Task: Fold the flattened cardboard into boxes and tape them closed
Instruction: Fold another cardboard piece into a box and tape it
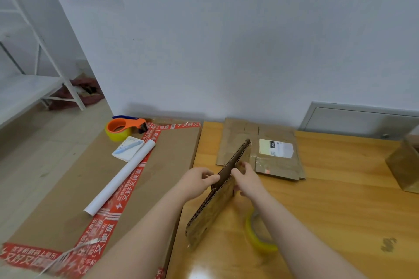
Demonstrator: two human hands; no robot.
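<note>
You hold the cardboard (218,208) on its edge over the table (328,210), directly in front of you. It is flat, its two layers lie together, and it runs from near you toward the wall. I cannot tell if its lower edge touches the table.

Your left hand (199,180) grips the upper edge from the left, with thumb and fingers curled tight on the board. Your right hand (248,179) grips the same edge from the right, fingers bent around it. The two hands are just beside each other, with the board between them.

A yellow tape roll (256,236) lies on the table under your right forearm, partly hidden. Near the wall lies a stack (235,133) of flat cardboard with a white label (275,148) on top. A small box (405,165) stands at the right edge.

On the left is a big box (172,154) with red tape. On it lie an orange dispenser (123,128), a notepad (127,153) with a pen (130,146), and a white tube (120,176).
</note>
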